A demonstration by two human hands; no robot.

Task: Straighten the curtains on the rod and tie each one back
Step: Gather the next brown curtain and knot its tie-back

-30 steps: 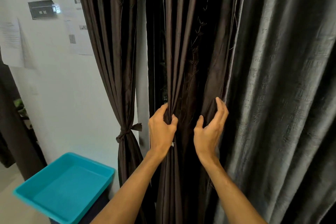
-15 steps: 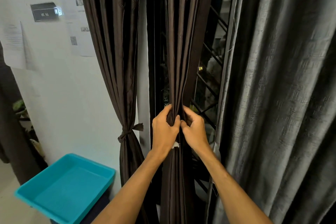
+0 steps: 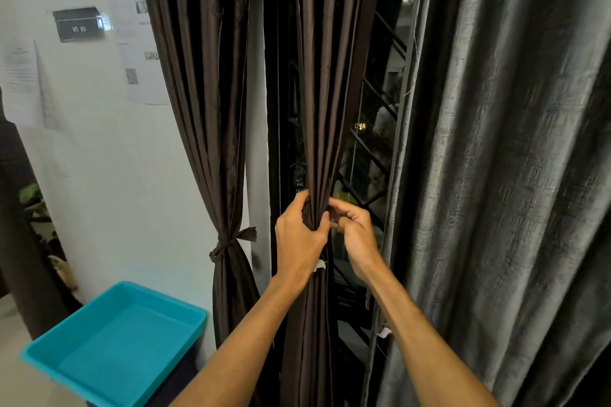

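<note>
Glossy pleated brown curtain [image 3: 325,92] bunched in left hand [image 3: 299,238], right hand [image 3: 355,231].

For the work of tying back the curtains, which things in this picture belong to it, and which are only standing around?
Belong to the job: middle brown curtain, gripped by the left hand; right hand beside it; left brown curtain, already tied; grey curtain.
Just lying about: turquoise tray; wall papers; black sign.
</note>
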